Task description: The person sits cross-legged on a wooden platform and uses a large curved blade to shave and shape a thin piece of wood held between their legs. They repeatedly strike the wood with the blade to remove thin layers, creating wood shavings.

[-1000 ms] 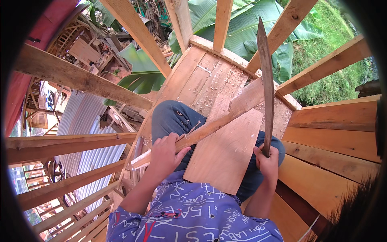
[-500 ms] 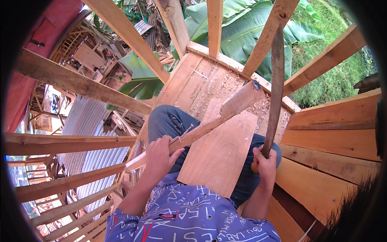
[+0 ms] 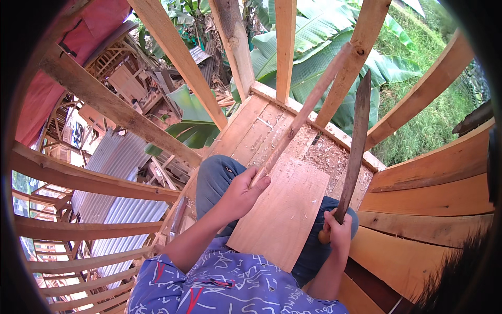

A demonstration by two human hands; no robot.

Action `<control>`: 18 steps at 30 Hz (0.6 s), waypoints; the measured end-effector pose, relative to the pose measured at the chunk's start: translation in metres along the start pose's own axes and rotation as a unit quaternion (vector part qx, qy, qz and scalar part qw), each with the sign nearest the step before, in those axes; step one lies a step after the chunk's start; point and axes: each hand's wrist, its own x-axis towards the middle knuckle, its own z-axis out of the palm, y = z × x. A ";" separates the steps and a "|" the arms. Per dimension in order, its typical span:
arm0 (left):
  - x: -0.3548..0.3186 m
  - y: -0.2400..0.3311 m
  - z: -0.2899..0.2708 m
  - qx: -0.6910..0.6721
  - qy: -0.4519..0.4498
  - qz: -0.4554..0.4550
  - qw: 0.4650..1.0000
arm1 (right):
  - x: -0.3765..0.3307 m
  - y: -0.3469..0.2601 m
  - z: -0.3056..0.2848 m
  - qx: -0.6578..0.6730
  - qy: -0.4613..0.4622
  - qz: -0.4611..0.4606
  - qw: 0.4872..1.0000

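My left hand (image 3: 241,194) is closed round the lower end of a long wooden paddle-shaped piece (image 3: 299,121). The piece slants up and away to the right, its narrow edge toward me, and its far end reaches the upright posts. In my right hand (image 3: 338,230) is a machete (image 3: 357,141), its long dark blade pointing up and slightly curved. The rounded butt of its wooden handle shows below my fingers. Between my knees a flat wooden board (image 3: 285,209) lies across my lap, under the raised piece. Blade and wooden piece are apart.
Wood shavings (image 3: 328,157) litter the plank floor (image 3: 243,131) ahead. Slanting wooden posts (image 3: 285,47) fence the far and left sides, and a plank wall (image 3: 426,191) stands at my right. Beyond are banana leaves (image 3: 314,42), corrugated metal sheets (image 3: 112,172) and scrap wood.
My left hand has moved right, swinging the wooden piece up more steeply and turning it from its broad face onto its edge. My right hand and the machete have dropped slightly.
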 end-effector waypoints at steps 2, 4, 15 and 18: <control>0.012 0.004 -0.003 -0.161 -0.044 -0.004 0.986 | -0.001 -0.003 0.001 0.014 -0.001 -0.004 1.000; 0.020 0.015 -0.006 -0.259 -0.072 0.013 0.963 | -0.001 -0.001 0.000 0.016 -0.008 -0.007 1.000; 0.026 0.027 0.019 -0.295 -0.013 0.171 0.940 | -0.006 0.009 0.004 0.066 -0.012 0.017 0.998; 0.016 0.024 0.025 -0.288 0.018 0.167 0.943 | -0.009 0.005 0.010 0.083 -0.002 0.020 0.996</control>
